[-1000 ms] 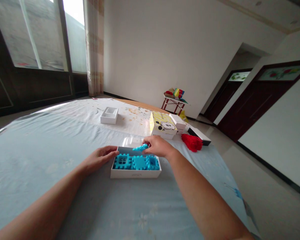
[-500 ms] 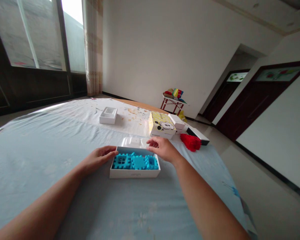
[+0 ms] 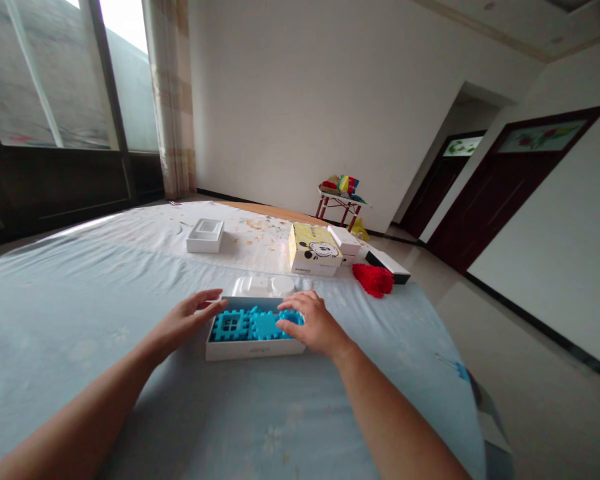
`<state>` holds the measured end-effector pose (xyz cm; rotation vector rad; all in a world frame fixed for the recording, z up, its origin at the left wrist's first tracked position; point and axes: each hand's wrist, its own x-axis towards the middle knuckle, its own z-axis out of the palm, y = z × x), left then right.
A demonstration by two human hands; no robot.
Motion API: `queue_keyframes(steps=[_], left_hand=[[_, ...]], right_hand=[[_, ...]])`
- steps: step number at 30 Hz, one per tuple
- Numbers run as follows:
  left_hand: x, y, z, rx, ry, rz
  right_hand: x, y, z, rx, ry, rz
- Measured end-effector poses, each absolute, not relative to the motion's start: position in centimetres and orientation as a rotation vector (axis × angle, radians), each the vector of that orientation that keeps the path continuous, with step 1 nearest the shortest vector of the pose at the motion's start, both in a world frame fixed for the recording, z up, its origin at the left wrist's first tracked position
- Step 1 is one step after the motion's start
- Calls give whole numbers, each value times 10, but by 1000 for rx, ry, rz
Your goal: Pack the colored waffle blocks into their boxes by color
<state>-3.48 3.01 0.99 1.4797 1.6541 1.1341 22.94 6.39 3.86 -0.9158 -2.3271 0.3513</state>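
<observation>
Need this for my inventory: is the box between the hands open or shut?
Open: the box is uncovered on top, and the blue pieces inside it show from above.

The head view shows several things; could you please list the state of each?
Front white box: open-topped, upright.
Blue pieces: in the box.
Left hand: fingers parted, by the box's left end.
Right hand: fingers parted, over the right end.
Yellow box: upright, looks closed.
Tablecloth: spread, wrinkled.
Curtain: gathered aside.
Nearer door: looks shut.

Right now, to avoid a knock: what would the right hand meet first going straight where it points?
The right hand would likely meet blue pieces in the white box, though depth is unclear.
</observation>
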Motion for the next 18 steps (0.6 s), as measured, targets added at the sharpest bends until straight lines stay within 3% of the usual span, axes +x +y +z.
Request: queue_keyframes(steps=[6,11,18], left_hand=[[-1,17,25,2152,2109,1167],[27,-5,47,2789,1561,920],[29,-5,45,2854,1336,772]], right_hand=[[232,66,34,-942,-2344,372],[235,67,35,-939,-2335,388],[238,67,31,-904,-2355,368]])
